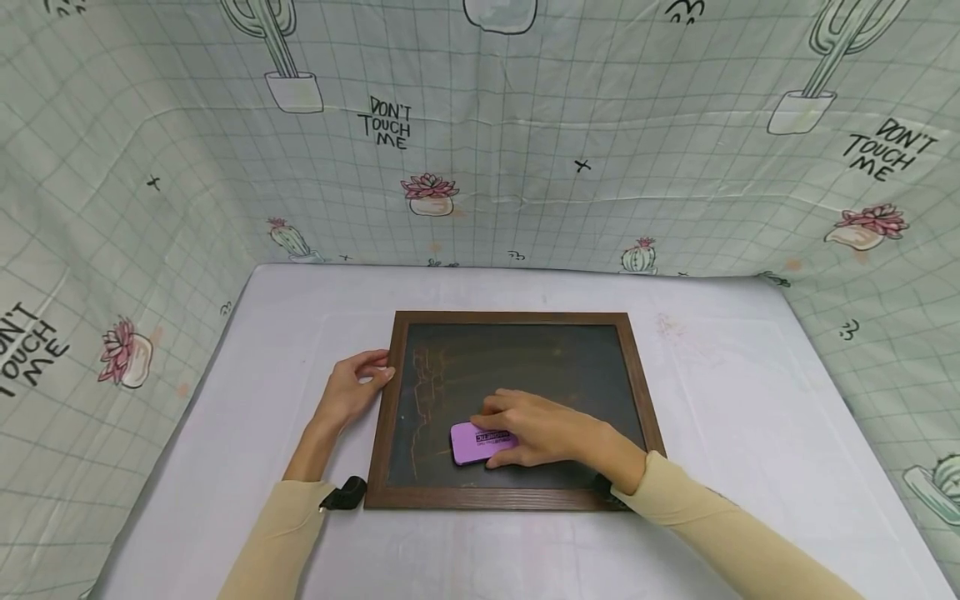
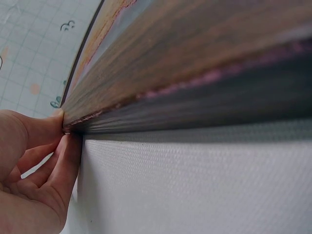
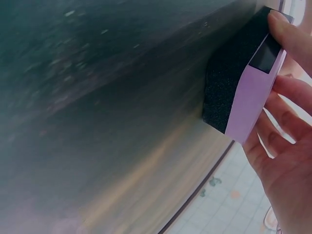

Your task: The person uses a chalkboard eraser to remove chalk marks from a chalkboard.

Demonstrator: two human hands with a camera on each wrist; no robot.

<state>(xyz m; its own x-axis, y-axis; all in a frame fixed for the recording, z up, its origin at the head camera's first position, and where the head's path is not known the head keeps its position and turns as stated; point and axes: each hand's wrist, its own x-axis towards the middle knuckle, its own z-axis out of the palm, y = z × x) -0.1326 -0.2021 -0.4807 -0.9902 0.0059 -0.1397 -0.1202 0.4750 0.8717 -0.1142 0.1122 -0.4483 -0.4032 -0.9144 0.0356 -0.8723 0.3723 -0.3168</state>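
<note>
A chalkboard (image 1: 525, 367) with a brown wooden frame lies on the table, faint orange chalk lines marking its left part. My right hand (image 1: 536, 427) grips a purple magnetic eraser (image 1: 467, 443) by its sides, over the lower middle of the board. In the right wrist view the black felt of the eraser (image 3: 224, 83) faces the smeared board surface (image 3: 122, 117). At the left edge, my left hand (image 1: 356, 387) pinches the wooden frame (image 1: 387, 417). The left wrist view shows its thumb on the frame's top and its fingers (image 2: 66, 168) against the side.
A white cloth covers the table (image 1: 720, 392), with a faint reddish smudge right of the board. Behind and to both sides hangs a pale green gridded curtain (image 1: 510, 150) printed with cacti. Black wrist straps (image 1: 345, 493) show at the cream sleeves.
</note>
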